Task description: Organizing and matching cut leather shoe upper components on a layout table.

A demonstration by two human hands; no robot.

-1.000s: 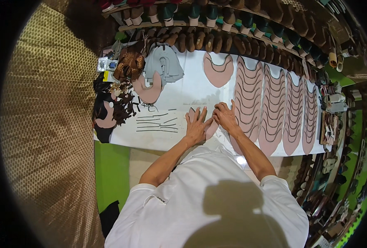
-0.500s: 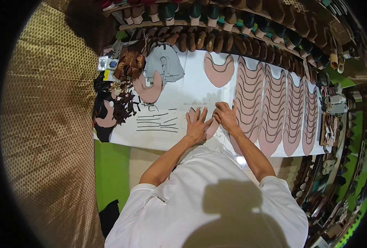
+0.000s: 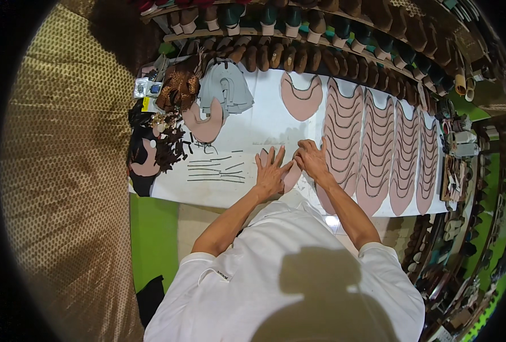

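A pink U-shaped shoe-upper piece [image 3: 291, 178] lies on the white table in front of me, partly covered by both hands. My left hand [image 3: 271, 172] rests flat on it with the fingers spread, holding nothing. At its right-hand tip, my right hand [image 3: 314, 162] has its fingers bent and drawn together against the edge. Whatever is between those fingertips is hidden. Several thin dark strips [image 3: 216, 169] lie left of my left hand. Beyond the hands is another pink piece [image 3: 301, 102] with a dark-lined inner curve.
Overlapping rows of pink pieces [image 3: 372, 191] cover the table's right side. At the back left are grey pieces [image 3: 238, 91], a loose pink piece [image 3: 205, 130], brown patterned material [image 3: 179, 88] and dark scraps [image 3: 172, 149]. Shoe racks [image 3: 298, 34] line the far side.
My right hand has shifted very slightly at the pink piece's edge. The left hand stays spread in nearly the same place.
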